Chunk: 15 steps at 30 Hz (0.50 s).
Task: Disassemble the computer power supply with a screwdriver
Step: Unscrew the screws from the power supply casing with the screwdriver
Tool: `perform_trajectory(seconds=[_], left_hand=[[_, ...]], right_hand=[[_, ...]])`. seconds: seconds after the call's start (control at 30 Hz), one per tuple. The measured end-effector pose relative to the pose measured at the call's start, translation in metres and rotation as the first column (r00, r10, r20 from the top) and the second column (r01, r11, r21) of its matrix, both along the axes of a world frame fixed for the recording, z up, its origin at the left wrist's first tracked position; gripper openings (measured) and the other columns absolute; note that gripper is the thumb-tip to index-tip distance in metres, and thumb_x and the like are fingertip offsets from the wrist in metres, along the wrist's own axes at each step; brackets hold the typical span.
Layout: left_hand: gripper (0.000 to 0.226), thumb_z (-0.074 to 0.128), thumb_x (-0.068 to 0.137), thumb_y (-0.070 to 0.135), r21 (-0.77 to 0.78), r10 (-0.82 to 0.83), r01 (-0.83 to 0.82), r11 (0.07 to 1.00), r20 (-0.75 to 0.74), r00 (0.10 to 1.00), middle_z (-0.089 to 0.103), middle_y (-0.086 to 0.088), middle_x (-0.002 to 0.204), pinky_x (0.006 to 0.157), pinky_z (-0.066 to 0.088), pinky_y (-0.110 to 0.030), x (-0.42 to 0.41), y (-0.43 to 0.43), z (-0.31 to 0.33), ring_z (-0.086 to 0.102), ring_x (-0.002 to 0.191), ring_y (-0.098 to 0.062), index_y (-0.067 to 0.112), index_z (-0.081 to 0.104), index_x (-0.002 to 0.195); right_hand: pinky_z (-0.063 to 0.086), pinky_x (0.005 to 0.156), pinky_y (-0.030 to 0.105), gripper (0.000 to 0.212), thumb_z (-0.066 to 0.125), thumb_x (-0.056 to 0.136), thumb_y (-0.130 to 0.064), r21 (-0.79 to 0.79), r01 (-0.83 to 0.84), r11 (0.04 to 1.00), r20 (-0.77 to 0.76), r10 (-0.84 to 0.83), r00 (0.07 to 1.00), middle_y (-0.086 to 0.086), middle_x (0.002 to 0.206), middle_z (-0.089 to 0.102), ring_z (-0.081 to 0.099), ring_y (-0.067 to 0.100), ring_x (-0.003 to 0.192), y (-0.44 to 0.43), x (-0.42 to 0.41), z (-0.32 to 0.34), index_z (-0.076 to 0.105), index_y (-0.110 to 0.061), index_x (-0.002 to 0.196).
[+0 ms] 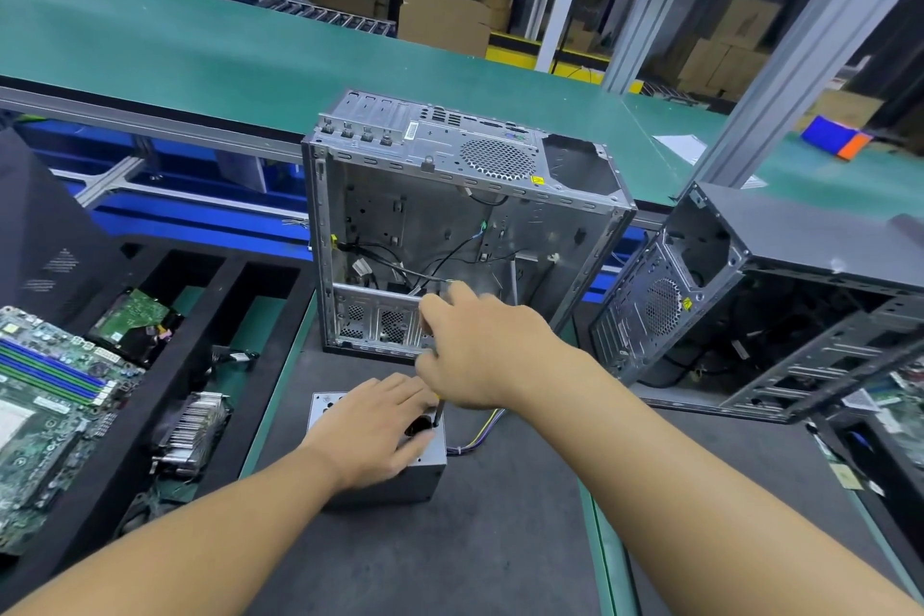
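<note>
**Item: power supply** [425, 478]. A small grey metal box with a perforated upper face and a round black socket near its right edge. It is sitting on the dark mat [500, 540], just in front of the open computer case [450, 225]. A bundle of coloured wires [475, 438] is trailing from its right side across the mat.

**Step in hand:** judged to be a screw on the upper face being worked.
- The left hand [375, 430] is lying flat on top of the box with fingers extended, pressing it steady and grasping nothing.
- The right hand [480, 350] is curling round the handle of the screwdriver [438, 413], which is mostly hidden in the fist.
- The dark shaft is pointing down at the box's upper right area, beside the socket. Whether the tip is seating in a screw head cannot be told.

**Next move:** likely calling for downward pressure and turning, with the left hand bracing the box against twisting.

**Surroundings:**
- A second case [750, 305] is lying open to the right.
- A motherboard [45, 395], a finned heatsink [192, 430] and a drive [135, 320] are resting in black tray compartments to the left.
- A green conveyor [200, 40] is running behind.
</note>
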<state>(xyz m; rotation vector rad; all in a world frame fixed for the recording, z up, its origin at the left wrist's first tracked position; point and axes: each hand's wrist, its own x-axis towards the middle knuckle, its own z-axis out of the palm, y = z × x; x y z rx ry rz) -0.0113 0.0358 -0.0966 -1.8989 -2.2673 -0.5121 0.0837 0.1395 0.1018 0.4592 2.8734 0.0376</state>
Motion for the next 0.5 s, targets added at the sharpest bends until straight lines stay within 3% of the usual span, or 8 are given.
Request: perform_trajectory(seconds=[0.07,0.13,0.23,0.33,0.43,0.5], left_hand=[[0.025,0.047,0.092,0.047,-0.047,-0.010,0.014,0.999,0.079,0.997,0.055,0.019,0.113,0.071,0.044,-0.025,-0.0009,-0.0001,-0.0008,0.050,0.095,-0.009,0.032,0.054,0.111],[0.029,0.044,0.093,0.046,-0.061,-0.014,0.023,0.998,0.140,0.990,0.051,0.022,0.121,0.079,0.044,-0.028,-0.0020,0.0000,-0.0014,0.049,0.103,-0.008,0.031,0.055,0.117],[0.024,0.057,0.089,0.040,-0.011,-0.019,0.021,1.000,0.153,0.988,0.048,0.024,0.118,0.073,0.043,-0.024,-0.0005,-0.0009,0.0047,0.045,0.095,-0.004,0.033,0.054,0.112],[0.027,0.066,0.085,0.038,-0.010,-0.019,0.021,1.000,0.138,0.990,0.055,0.017,0.115,0.068,0.041,-0.021,-0.0004,-0.0009,0.0051,0.044,0.091,-0.007,0.031,0.055,0.109],[0.037,0.049,0.093,0.043,-0.083,0.024,-0.004,0.997,0.248,0.969,0.049,0.020,0.137,0.086,0.041,-0.028,-0.0030,0.0003,0.0025,0.045,0.108,-0.006,0.030,0.053,0.128],[0.040,0.044,0.094,0.044,-0.103,0.013,0.013,0.995,0.243,0.970,0.036,0.029,0.146,0.094,0.040,-0.030,-0.0040,0.0013,0.0003,0.045,0.117,-0.004,0.034,0.048,0.133]], right_hand=[[0.022,0.055,0.032,0.022,0.032,0.102,-0.039,0.084,0.003,0.996,-0.038,0.000,0.999,0.006,0.105,0.055,0.047,0.030,0.080,0.0006,0.0004,-0.0009,0.036,-0.017,0.103],[0.020,0.051,0.031,0.013,0.034,0.102,-0.028,0.070,-0.023,0.997,-0.042,0.026,0.999,0.006,0.095,0.056,0.050,0.031,0.076,0.0030,0.0000,-0.0014,0.035,-0.015,0.103],[0.034,0.066,0.036,0.023,0.042,0.093,-0.021,-0.064,-0.027,0.998,0.040,0.029,0.999,0.006,0.116,0.049,0.049,0.030,0.094,0.0056,0.0016,0.0012,0.041,-0.017,0.116],[0.036,0.074,0.039,0.030,0.046,0.090,-0.027,-0.066,-0.022,0.998,0.070,0.027,0.997,0.004,0.124,0.040,0.041,0.026,0.110,0.0057,0.0023,0.0023,0.042,-0.019,0.119],[0.029,0.064,0.037,0.025,0.033,0.101,-0.039,0.049,0.010,0.999,0.026,-0.011,1.000,0.005,0.113,0.050,0.046,0.030,0.081,0.0051,0.0012,0.0012,0.039,-0.017,0.112],[0.027,0.059,0.035,0.017,0.032,0.103,-0.033,0.105,-0.022,0.994,-0.029,0.025,0.999,0.004,0.105,0.059,0.045,0.029,0.071,0.0063,0.0000,-0.0004,0.036,-0.017,0.106]])
